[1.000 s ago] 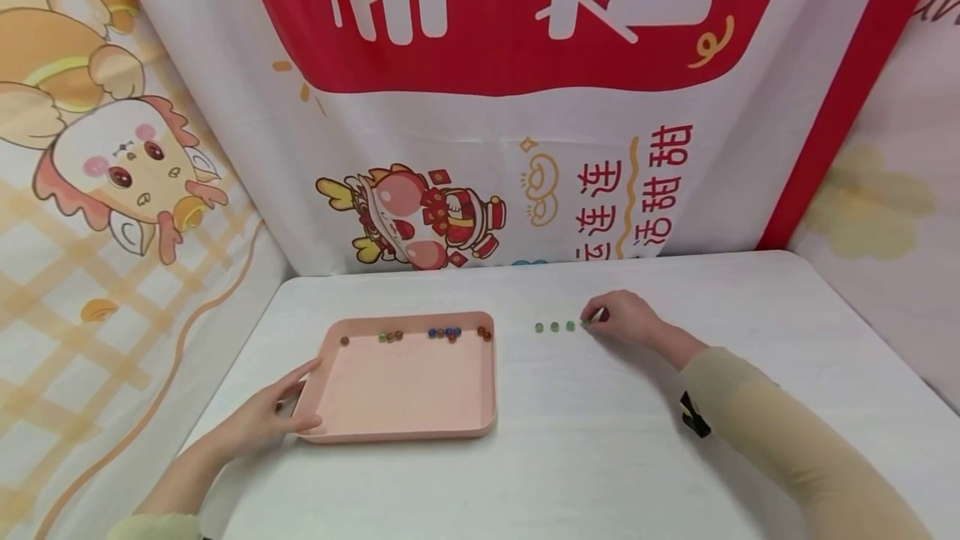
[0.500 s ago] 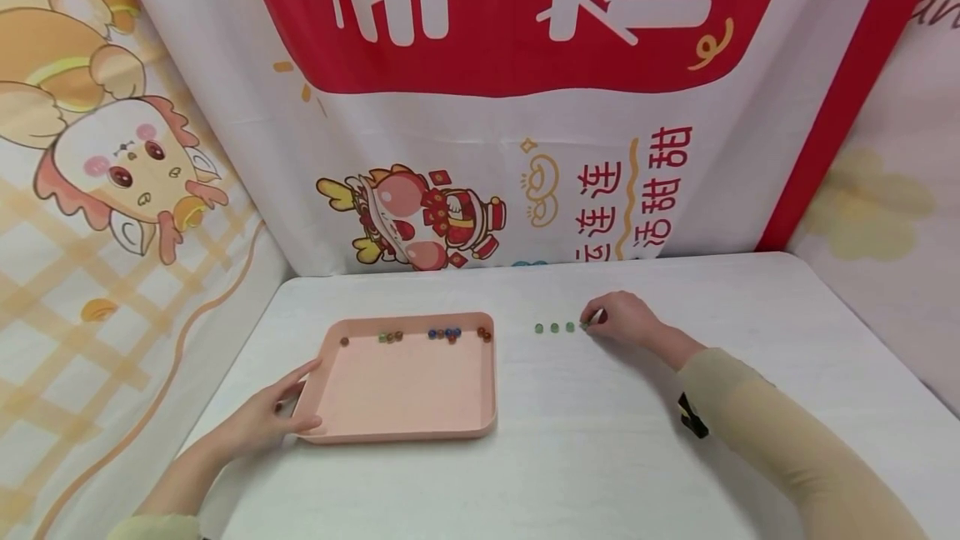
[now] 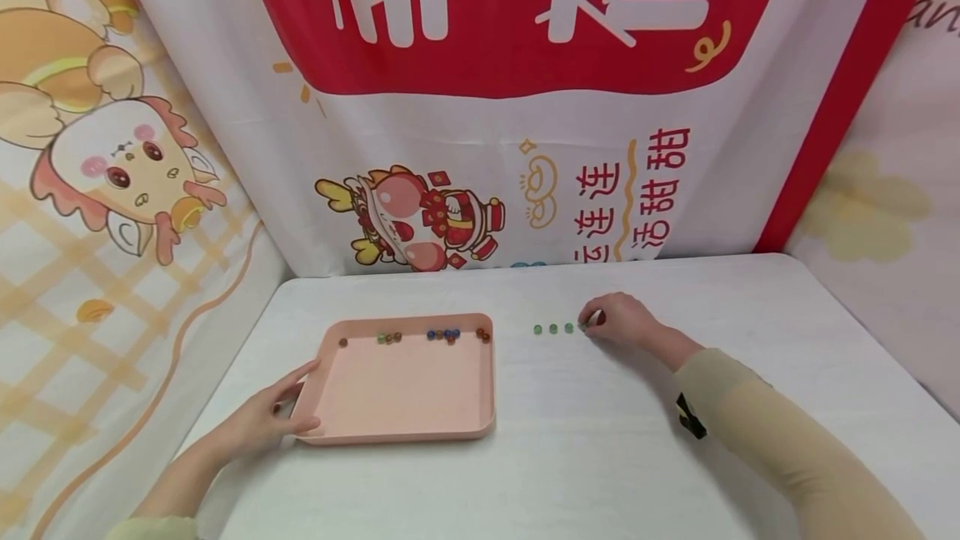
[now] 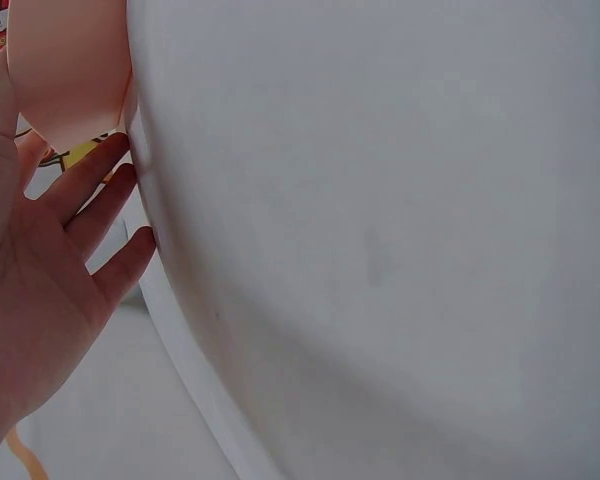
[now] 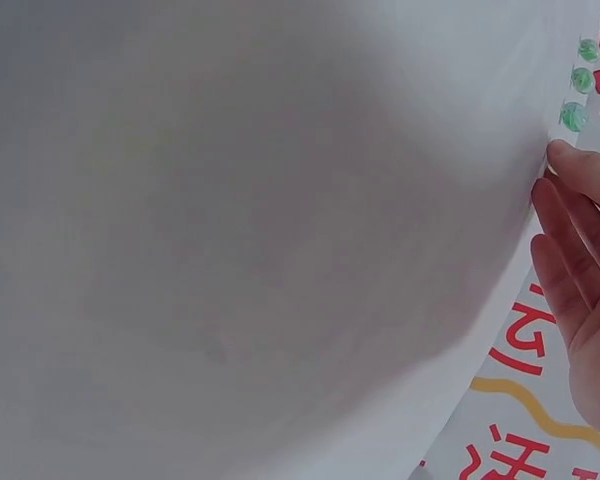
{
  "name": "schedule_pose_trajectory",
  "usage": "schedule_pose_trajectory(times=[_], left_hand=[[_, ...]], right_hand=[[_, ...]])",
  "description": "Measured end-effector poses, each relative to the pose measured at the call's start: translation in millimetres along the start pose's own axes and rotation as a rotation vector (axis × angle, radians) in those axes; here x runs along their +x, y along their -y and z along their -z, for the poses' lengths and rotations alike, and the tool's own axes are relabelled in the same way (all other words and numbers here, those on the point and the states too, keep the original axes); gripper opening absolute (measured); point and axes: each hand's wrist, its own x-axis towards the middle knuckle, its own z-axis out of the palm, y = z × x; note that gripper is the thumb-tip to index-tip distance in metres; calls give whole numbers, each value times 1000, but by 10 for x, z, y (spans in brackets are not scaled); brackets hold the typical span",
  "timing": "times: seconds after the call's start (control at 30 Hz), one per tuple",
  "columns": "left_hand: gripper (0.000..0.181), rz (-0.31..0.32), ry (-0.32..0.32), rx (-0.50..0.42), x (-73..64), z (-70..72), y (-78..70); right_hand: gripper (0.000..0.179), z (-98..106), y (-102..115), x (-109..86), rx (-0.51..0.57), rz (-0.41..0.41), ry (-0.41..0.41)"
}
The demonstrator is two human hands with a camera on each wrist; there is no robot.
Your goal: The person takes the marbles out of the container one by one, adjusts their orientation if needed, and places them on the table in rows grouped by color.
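Firstly, one pink tray (image 3: 412, 394), touched at its left end by the left hand (image 3: 251, 425), fingers spread apart, thumb over the rim. Inside, to the right of those fingers along the far side: assorted marbles (image 3: 447, 333), brown, green, blue and orange-brown. Secondly, one green marble (image 3: 582, 327), partly hidden, pinched between thumb and forefinger of the right hand (image 3: 624, 320). Three matching marbles (image 3: 553, 329), spaced in a row left of those fingertips, on a white table (image 3: 585, 440). Beyond the right fingers, one banner (image 3: 480, 132): red characters 连连 and 甜甜, turned sideways; larger white characters above, cut off. Farther right, script lettering "an" (image 3: 933, 13).
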Motion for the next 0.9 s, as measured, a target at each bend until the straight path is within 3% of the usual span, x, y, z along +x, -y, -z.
schedule_pose_trajectory(times=[0.23, 0.4, 0.67, 0.9], left_hand=[[92, -3, 7, -33, -2, -9, 2], [91, -17, -3, -18, -1, 5, 4], [91, -20, 1, -29, 3, 13, 18], [91, -21, 3, -36, 3, 6, 22]], right_hand=[[25, 88, 30, -48, 31, -61, -7], [28, 243, 154, -60, 50, -4, -43], [26, 471, 633, 91, 73, 117, -64], [22, 471, 1105, 290, 73, 182, -33]])
